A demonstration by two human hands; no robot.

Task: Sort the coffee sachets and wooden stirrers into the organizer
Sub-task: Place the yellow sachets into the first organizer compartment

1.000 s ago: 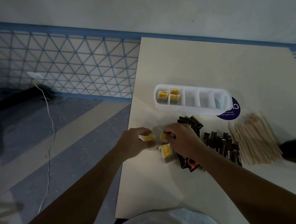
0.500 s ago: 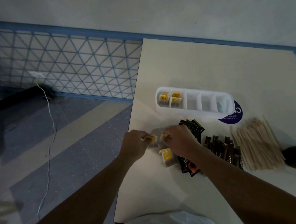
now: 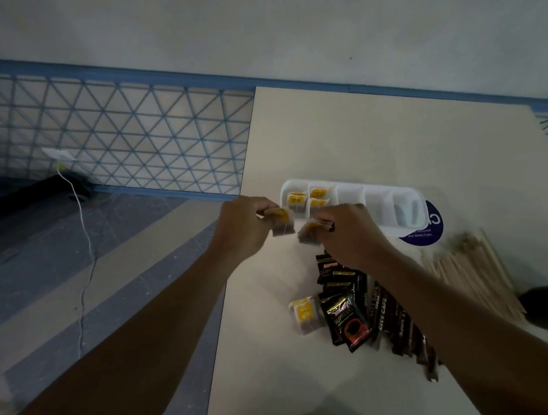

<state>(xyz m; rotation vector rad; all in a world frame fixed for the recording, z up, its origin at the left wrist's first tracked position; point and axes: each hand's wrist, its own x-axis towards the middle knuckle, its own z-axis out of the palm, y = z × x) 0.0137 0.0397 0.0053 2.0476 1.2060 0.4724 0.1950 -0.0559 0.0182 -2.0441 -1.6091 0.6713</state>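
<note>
Sachets point(image 3: 282, 223) pinched in my left grip point(image 3: 244, 225) and right grip point(image 3: 352, 231) hang just beside the organizer point(image 3: 355, 185), so next each needs lowering into its left compartments.

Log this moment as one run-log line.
left hand: holds yellow sachet | right hand: holds second yellow sachet | organizer: stored sachets in two leftmost compartments | table: dark sachets, stirrers, loose yellow sachet unsorted

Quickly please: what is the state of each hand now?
Left hand: holds a yellow sachet.
Right hand: holds a second yellow sachet.
</note>
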